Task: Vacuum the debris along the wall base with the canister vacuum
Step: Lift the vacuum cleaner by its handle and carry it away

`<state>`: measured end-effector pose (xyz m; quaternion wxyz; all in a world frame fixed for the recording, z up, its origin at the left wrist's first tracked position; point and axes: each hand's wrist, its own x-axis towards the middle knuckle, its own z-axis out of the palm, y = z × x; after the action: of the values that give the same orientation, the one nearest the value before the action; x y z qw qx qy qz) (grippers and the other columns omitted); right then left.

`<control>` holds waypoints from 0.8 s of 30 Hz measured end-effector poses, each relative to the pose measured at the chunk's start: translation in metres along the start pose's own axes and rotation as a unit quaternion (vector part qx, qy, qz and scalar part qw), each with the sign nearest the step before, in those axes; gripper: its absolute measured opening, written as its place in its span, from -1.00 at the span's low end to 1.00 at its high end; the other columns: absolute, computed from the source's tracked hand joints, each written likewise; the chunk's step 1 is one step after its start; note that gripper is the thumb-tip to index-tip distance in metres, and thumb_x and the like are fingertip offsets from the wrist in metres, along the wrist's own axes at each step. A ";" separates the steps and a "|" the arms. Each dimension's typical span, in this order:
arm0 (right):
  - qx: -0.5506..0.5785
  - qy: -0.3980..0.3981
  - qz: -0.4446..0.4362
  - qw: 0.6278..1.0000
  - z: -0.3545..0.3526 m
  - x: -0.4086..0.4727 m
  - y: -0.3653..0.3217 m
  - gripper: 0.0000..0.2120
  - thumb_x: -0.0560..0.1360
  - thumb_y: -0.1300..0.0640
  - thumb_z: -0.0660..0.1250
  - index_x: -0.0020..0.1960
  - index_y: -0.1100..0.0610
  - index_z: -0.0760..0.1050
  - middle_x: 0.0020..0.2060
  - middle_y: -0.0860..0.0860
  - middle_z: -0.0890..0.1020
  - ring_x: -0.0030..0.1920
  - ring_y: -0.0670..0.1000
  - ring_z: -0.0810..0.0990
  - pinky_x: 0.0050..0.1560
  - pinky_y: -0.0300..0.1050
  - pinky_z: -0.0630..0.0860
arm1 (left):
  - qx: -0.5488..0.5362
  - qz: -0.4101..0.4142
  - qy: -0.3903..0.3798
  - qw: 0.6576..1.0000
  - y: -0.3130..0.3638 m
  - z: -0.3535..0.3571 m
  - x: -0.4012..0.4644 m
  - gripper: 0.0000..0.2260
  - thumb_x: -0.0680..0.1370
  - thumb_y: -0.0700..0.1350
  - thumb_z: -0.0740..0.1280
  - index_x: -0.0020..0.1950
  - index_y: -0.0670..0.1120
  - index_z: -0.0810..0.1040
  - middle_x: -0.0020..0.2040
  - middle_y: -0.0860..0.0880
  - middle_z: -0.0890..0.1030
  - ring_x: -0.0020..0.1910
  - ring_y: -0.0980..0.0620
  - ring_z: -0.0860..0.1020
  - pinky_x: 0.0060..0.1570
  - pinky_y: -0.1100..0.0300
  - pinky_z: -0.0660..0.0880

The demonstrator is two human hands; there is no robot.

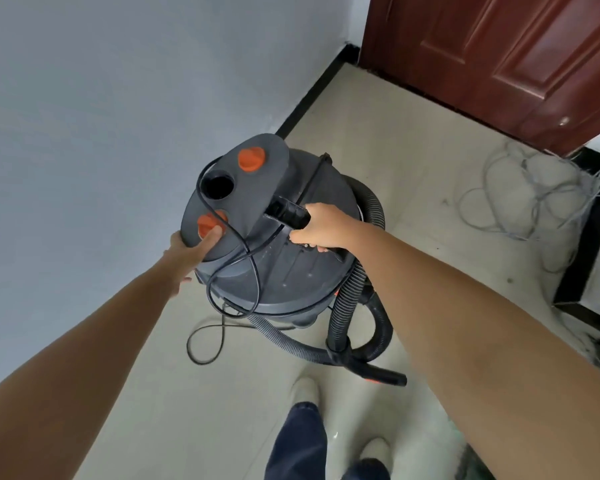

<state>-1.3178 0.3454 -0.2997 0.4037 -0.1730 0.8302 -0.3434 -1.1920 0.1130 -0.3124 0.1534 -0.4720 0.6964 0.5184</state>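
The canister vacuum (274, 251) stands on the floor (413, 161) close against the wall base (312, 95). It looks bulky and rigid, probably heavy; the top handle suits it. Right hand (321, 226) grips that handle, left hand (191, 251) cups the lid, fingers (210, 237) spread. Hose (347, 306) coils limp beside.

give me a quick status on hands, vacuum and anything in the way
Left hand on canister vacuum lid edge; right hand gripping its black handle. Hose and power cord looped on floor by the base. Loose grey cable tangle near the door.
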 end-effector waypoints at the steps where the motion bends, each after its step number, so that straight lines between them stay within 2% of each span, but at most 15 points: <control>1: -0.002 -0.004 0.000 1.000 -0.006 0.001 0.003 -0.85 0.39 0.11 0.36 -0.16 0.12 0.41 -0.38 0.05 0.57 -0.45 0.02 0.48 -0.36 -0.13 0.47 | 0.004 0.006 0.000 1.000 0.003 0.004 0.001 -0.08 0.26 0.40 0.43 0.46 0.00 0.18 0.33 -0.08 0.44 0.31 -0.20 0.43 0.23 -0.18 0.41; 2: -0.002 -0.007 0.001 1.000 -0.011 0.001 0.005 -0.86 0.38 0.11 0.35 -0.19 0.11 0.40 -0.39 0.05 0.56 -0.46 0.03 0.48 -0.36 -0.13 0.46 | -0.012 0.005 -0.003 1.000 0.005 0.009 0.001 -0.09 0.28 0.36 0.44 0.47 0.01 0.16 0.35 -0.04 0.42 0.29 -0.16 0.43 0.20 -0.18 0.42; 6: -0.009 -0.020 -0.003 1.000 -0.029 -0.009 0.019 -0.85 0.40 0.13 0.33 -0.25 0.12 0.37 -0.46 0.05 0.51 -0.49 0.02 0.45 -0.41 -0.19 0.43 | -0.095 0.006 -0.024 0.995 0.013 0.036 -0.006 -0.24 0.44 0.13 0.43 0.50 0.00 0.10 0.32 0.00 0.39 0.18 -0.10 0.46 -0.21 -0.01 0.51; 14: -0.017 -0.017 0.027 0.999 -0.094 -0.066 0.097 -0.85 0.41 0.12 0.35 -0.23 0.18 0.44 -0.45 0.09 0.53 -0.52 0.03 0.45 -0.47 -0.21 0.42 | -0.108 0.030 -0.051 0.992 0.032 0.141 -0.054 -0.20 0.39 0.12 0.46 0.49 0.01 0.10 0.26 0.04 0.42 0.08 -0.04 0.51 -0.35 0.08 0.54; 17: -0.023 0.002 0.054 0.998 -0.129 -0.097 0.141 -0.84 0.41 0.09 0.36 -0.23 0.17 0.45 -0.45 0.06 0.53 -0.57 -0.04 0.44 -0.54 -0.29 0.37 | -0.097 0.037 -0.075 0.992 0.044 0.197 -0.079 -0.13 0.31 0.18 0.47 0.48 0.03 0.09 0.25 0.02 0.42 0.09 -0.08 0.52 -0.29 0.04 0.58; 20: -0.041 0.020 0.071 0.996 -0.163 -0.132 0.187 -0.83 0.42 0.06 0.38 -0.21 0.13 0.44 -0.41 0.02 0.57 -0.61 -0.15 0.44 -0.56 -0.34 0.35 | -0.085 0.045 -0.080 0.992 0.053 0.257 -0.098 -0.20 0.35 0.16 0.49 0.44 0.04 0.13 0.27 -0.01 0.42 0.16 -0.13 0.52 -0.08 -0.14 0.60; 22: -0.053 0.034 0.079 0.995 -0.183 -0.157 0.219 -0.82 0.42 0.03 0.39 -0.19 0.08 0.41 -0.35 0.01 0.61 -0.55 -0.16 0.50 -0.48 -0.32 0.41 | -0.080 0.053 -0.085 0.992 0.059 0.296 -0.112 -0.20 0.32 0.18 0.51 0.41 0.05 0.15 0.30 -0.03 0.43 0.19 -0.16 0.52 -0.02 -0.23 0.58; 24: -0.071 0.049 0.096 0.992 -0.203 -0.183 0.250 -0.80 0.41 0.00 0.40 -0.16 0.01 0.38 -0.27 0.03 0.63 -0.43 -0.08 0.58 -0.36 -0.19 0.51 | -0.073 0.060 -0.094 0.991 0.064 0.335 -0.128 -0.21 0.31 0.19 0.53 0.39 0.06 0.17 0.32 -0.04 0.43 0.19 -0.18 0.52 -0.02 -0.25 0.58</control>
<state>-1.3676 0.7120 -0.2870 0.3802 -0.1036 0.8840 -0.2514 -1.2713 0.4687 -0.3248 0.1518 -0.3885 0.6661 0.6183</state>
